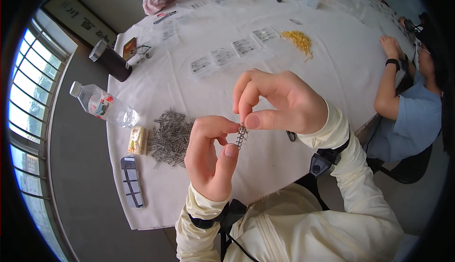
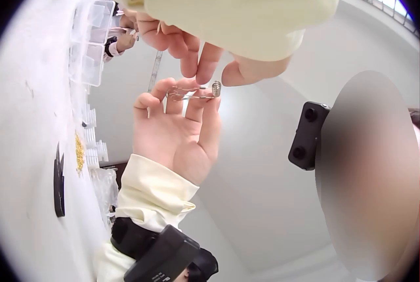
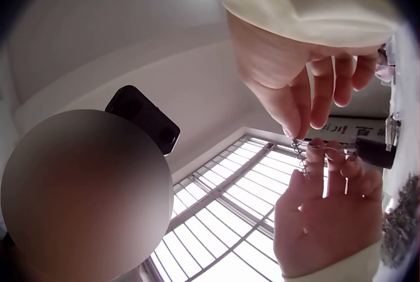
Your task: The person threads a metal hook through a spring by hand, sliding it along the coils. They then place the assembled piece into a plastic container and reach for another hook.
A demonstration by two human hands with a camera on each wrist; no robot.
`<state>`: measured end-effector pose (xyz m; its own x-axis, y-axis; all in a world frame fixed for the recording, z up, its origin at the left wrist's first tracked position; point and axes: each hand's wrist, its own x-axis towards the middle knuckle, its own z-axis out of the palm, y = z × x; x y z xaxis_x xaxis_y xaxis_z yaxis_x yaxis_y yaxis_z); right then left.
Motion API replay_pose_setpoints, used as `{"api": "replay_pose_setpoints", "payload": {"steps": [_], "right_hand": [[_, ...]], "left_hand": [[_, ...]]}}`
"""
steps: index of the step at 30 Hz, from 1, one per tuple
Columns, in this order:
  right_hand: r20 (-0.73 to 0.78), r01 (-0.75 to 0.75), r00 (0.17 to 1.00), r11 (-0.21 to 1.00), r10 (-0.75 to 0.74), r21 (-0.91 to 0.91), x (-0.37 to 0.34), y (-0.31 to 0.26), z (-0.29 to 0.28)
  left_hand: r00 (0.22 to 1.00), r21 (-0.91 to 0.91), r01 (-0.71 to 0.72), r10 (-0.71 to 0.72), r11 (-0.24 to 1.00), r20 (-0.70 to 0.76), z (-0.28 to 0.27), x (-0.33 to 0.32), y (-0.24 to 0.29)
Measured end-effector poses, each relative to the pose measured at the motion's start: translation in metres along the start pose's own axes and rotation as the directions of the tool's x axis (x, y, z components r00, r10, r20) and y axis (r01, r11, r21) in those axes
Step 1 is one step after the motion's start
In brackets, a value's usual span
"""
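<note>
A small metal wire spring [image 1: 241, 137] with a row of coils is held up over the near side of the table. My left hand [image 1: 207, 160] pinches its lower part between thumb and forefinger. From the right, my right hand [image 1: 286, 103] pinches its upper end with thumb and forefinger, the other fingers bent loosely above. The left wrist view shows the coil [image 2: 216, 89] side-on, with thin wire legs running across the right hand's fingers [image 2: 176, 98]. Left of the hands lies a heap of similar wire springs [image 1: 170, 138], partly covered by the left hand.
A plastic bottle [image 1: 102, 103], a dark flask [image 1: 111, 61], a small packet [image 1: 137, 140] and a phone-like object [image 1: 132, 181] lie along the left edge. Compartment trays [image 1: 222, 57] and yellow pieces [image 1: 298, 41] are farther back. Black snips [image 2: 59, 187] lie right. Other people sit around.
</note>
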<state>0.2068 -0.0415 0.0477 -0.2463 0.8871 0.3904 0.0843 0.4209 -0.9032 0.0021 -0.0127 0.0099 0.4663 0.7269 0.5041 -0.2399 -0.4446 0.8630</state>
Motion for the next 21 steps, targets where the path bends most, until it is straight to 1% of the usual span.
{"api": "replay_pose_setpoints", "payload": {"steps": [2, 3, 4, 6, 8, 9, 11, 12, 14, 16, 17, 19, 21], "right_hand": [[-0.001, -0.002, 1.000, 1.000, 0.002, 0.013, -0.001, 0.003, 0.000], [-0.007, 0.045, 0.999, 0.999, -0.045, -0.009, -0.001, 0.007, 0.001], [-0.011, 0.093, 0.996, 0.995, -0.094, -0.032, -0.001, 0.010, 0.001], [-0.013, 0.084, 0.996, 0.996, -0.084, -0.020, -0.002, 0.012, 0.001], [-0.014, 0.075, 0.997, 0.997, -0.075, -0.007, -0.003, 0.013, 0.002], [-0.019, 0.063, 0.998, 0.998, -0.063, 0.012, -0.004, 0.013, 0.003], [-0.024, 0.053, 0.998, 0.998, -0.052, 0.031, -0.005, 0.013, 0.004], [-0.020, 0.058, 0.998, 0.998, -0.058, 0.005, -0.005, 0.012, 0.004], [-0.014, 0.064, 0.998, 0.998, -0.065, -0.020, -0.005, 0.009, 0.006], [-0.014, 0.013, 1.000, 0.997, -0.015, -0.077, -0.006, 0.004, 0.008], [-0.013, 0.014, 1.000, 0.997, -0.015, -0.077, -0.006, 0.006, 0.008], [-0.020, 0.063, 0.998, 0.993, -0.065, -0.095, -0.006, 0.011, 0.009], [-0.029, 0.059, 0.998, 0.995, -0.061, -0.085, -0.006, 0.011, 0.011]], "left_hand": [[0.997, 0.086, -0.030, 0.025, 0.996, 0.068, -0.001, -0.001, 0.000], [0.997, 0.085, -0.029, 0.023, 0.996, 0.071, 0.000, -0.002, 0.000], [0.998, 0.059, -0.006, 0.002, 0.998, 0.061, 0.001, -0.003, 0.000], [0.998, 0.032, 0.018, -0.020, 0.999, 0.054, 0.003, -0.003, -0.001], [0.998, -0.050, 0.047, -0.045, 0.998, 0.044, 0.004, -0.003, -0.001], [0.998, -0.049, 0.047, -0.045, 0.998, 0.044, 0.005, -0.003, -0.002], [0.993, -0.158, 0.118, -0.114, 0.980, 0.034, 0.005, -0.004, -0.003], [0.993, -0.156, 0.118, -0.114, 0.981, 0.034, 0.006, -0.004, -0.002], [0.986, -0.278, 0.166, -0.169, 0.946, 0.017, 0.007, -0.004, -0.002], [0.986, -0.269, 0.161, -0.165, 0.950, 0.008, 0.006, -0.004, -0.004], [0.987, -0.261, 0.156, -0.161, 0.953, 0.000, 0.006, -0.004, -0.005], [0.986, -0.262, 0.159, -0.167, 0.952, -0.009, 0.007, -0.004, -0.004], [0.985, -0.264, 0.162, -0.173, 0.951, -0.018, 0.007, -0.004, -0.004]]}}
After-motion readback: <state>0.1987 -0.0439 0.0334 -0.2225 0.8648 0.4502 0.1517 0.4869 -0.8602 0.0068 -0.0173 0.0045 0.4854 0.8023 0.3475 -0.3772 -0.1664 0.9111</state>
